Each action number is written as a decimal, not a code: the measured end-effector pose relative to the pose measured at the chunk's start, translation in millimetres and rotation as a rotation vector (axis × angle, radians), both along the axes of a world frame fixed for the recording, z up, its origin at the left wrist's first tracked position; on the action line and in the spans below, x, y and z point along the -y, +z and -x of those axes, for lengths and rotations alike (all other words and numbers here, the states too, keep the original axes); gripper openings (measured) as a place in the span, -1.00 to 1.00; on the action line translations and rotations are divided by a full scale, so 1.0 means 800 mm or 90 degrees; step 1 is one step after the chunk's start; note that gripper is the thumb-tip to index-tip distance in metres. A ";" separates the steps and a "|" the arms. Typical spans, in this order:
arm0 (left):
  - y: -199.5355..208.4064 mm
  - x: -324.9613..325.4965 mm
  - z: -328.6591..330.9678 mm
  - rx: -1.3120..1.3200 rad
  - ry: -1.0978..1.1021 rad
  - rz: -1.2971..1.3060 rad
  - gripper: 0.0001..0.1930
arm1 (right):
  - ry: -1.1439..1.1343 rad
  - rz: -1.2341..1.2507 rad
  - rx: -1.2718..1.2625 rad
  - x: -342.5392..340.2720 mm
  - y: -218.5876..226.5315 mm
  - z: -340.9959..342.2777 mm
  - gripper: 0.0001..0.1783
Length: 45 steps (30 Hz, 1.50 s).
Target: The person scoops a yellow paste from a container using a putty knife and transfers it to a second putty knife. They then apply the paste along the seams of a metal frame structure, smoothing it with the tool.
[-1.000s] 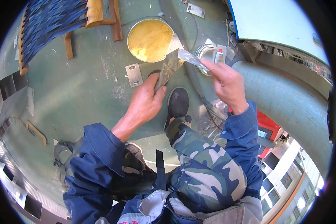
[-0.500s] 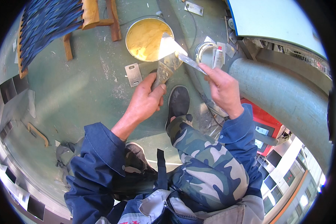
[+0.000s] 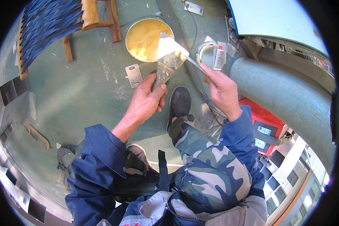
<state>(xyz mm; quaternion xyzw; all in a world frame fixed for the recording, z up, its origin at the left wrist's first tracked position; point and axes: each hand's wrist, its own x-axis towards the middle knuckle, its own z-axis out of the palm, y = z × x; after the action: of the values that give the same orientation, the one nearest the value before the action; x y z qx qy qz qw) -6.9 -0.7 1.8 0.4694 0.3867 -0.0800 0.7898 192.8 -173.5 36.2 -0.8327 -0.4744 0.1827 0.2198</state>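
Observation:
My left hand point(image 3: 147, 97) is closed round the handle of a scraper point(image 3: 164, 71), its broad blade smeared with yellowish paste. In my right hand point(image 3: 223, 87) is a putty knife point(image 3: 192, 61), gripped by its thin handle. The putty knife's wide blade catches bright glare and overlaps the scraper's far edge; whether the two touch is hard to tell. Just beyond them stands a round can point(image 3: 127, 42) holding yellow putty point(image 3: 147, 34). A bit of putty shows where the blades meet.
Right of the can lie a round metal tin point(image 3: 199, 51) and a white tube point(image 3: 219, 58) with a red cap. A slotted metal plate point(image 3: 134, 76) rests left of my shoe. A woven stool point(image 3: 51, 32), a large pipe point(image 3: 278, 81) and a red machine point(image 3: 265, 122) stand around.
My right hand has shifted slightly left and toward me with the putty knife, its handle tilting a little. My left hand has barely moved with the scraper.

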 end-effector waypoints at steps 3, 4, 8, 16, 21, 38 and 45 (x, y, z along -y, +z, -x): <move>-0.001 0.002 0.001 0.013 0.001 0.000 -0.86 | -0.015 -0.031 -0.059 -0.005 0.000 0.005 -0.43; 0.000 0.003 0.001 0.012 0.005 0.002 -0.86 | -0.020 -0.041 -0.077 -0.006 0.001 0.006 -0.43; 0.006 0.000 -0.001 0.008 0.014 0.008 -0.86 | 0.027 0.005 -0.038 -0.002 0.007 0.008 -0.45; 0.003 -0.001 -0.001 0.005 -0.005 0.015 -0.87 | -0.013 0.018 0.022 -0.001 0.005 0.006 -0.40; 0.003 0.002 -0.003 0.019 0.026 0.021 -0.87 | 0.004 -0.009 -0.007 -0.003 0.002 0.015 -0.41; -0.003 0.004 -0.003 0.024 0.016 0.026 -0.87 | -0.011 0.029 0.033 0.005 0.004 0.010 -0.40; -0.006 0.005 0.001 0.032 0.010 0.027 -0.86 | 0.006 0.027 0.012 -0.004 0.012 0.019 -0.43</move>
<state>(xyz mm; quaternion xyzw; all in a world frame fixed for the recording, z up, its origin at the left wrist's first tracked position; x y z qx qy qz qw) -7.9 -4.5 -2.7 0.4511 0.3686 -0.0705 0.8097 177.6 -170.1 45.7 -0.8367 -0.4764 0.1856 0.1966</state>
